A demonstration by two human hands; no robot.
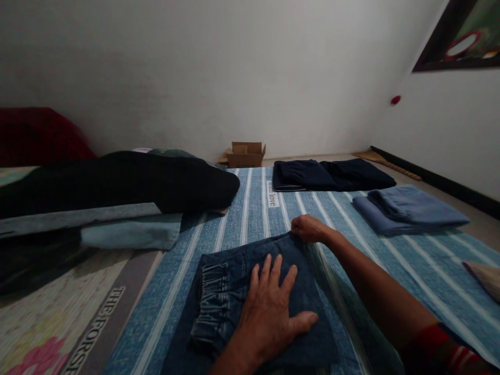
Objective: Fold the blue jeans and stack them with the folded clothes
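Dark blue jeans [234,265] with an elastic, gathered waistband lie folded on the blue striped bed sheet [164,312]. My left hand [267,312] rests flat on the denim beside the waistband, fingers spread. At the far right corner of the jeans, my right hand [307,228] is closed, pinching the edge of the fabric. The near end of the jeans runs out of the bottom of the view, partly behind my left hand and wrist.
A heap of dark clothes [156,179] lies to the left. Folded navy trousers [332,174] and a folded blue garment [414,208] lie to the right. Beyond stands a cardboard box [246,154] by the wall. A tan item [484,278] shows at the right edge.
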